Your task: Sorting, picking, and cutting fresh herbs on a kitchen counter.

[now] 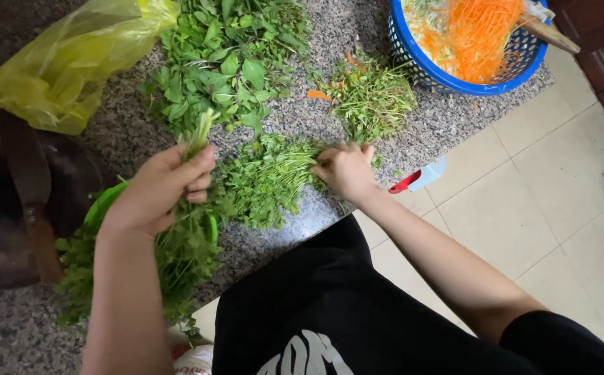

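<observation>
The left hand (159,191) was clenched round a bunch of leafy herbs (177,257), whose lower leaves hid most of a green bowl (104,205) on the speckled counter (10,333). The right hand (345,169) pinched into a loose herb pile (267,180); its fingertips were buried in the leaves. The blue basket (454,76) of shredded carrot was cut off at the top edge.

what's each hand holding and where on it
Left hand grips a herb bunch around its stems, near the cut ends. Right hand pinches sprigs at the edge of the herb pile.
</observation>
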